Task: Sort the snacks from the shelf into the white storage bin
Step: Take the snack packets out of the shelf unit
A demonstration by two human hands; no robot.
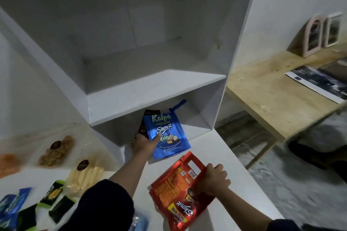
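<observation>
Snacks fill this single head view: a blue Kalpa pouch (167,133) stands tilted at the mouth of the lower shelf compartment (199,118), with a dark brown packet (145,122) just behind it on the left. The left hand (144,143) reaches forward and grips both, thumb lying across the blue pouch's front and fingers curled round the dark packet's edge. A blue ribbon loop (178,105) sticks up behind the pouch.

Nearer the body, the right hand (214,180) has its fingers curled over the right edge of a red foil snack bag (180,191), holding it above the white surface (225,148) in front of the shelf; the print on the bag reads upside down.

Left of the left forearm lie clear bags of brownish snacks (56,152), a clear bag of pale sticks (86,176), green-and-black packets (56,199) and small blue packets (11,206).

Right of the right hand, well apart, stands a wooden table (272,99) carrying a dark printed sheet (319,82) and two small frames (323,33) leaning on the wall.
</observation>
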